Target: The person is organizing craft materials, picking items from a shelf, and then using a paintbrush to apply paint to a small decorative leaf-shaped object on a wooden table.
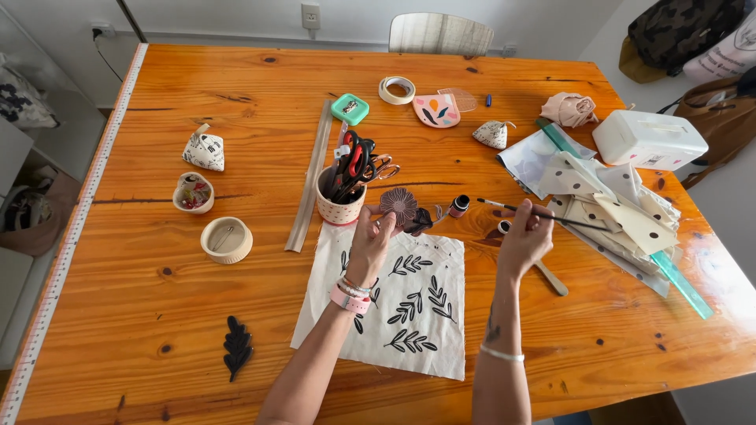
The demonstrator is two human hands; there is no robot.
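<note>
Leaf-printed cloth (409, 303), left hand (368, 244) gripping flower stamp (398, 203), right hand (524, 236) pinching brush (543, 214), scissors (354, 161) in dotted cup (339, 208)

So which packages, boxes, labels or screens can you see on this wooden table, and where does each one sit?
White rectangular plastic box with lid: far right table edge, beside the dotted fabric scraps.
Small mint-green square case: centre back, behind the scissors cup.
Pink watch on the left hand: on the wrist, its face not visible.
No screens or signs.

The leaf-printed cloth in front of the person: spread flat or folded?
Spread flat. The cloth lies open on the table, all its edges showing, black leaf prints across it.
</note>
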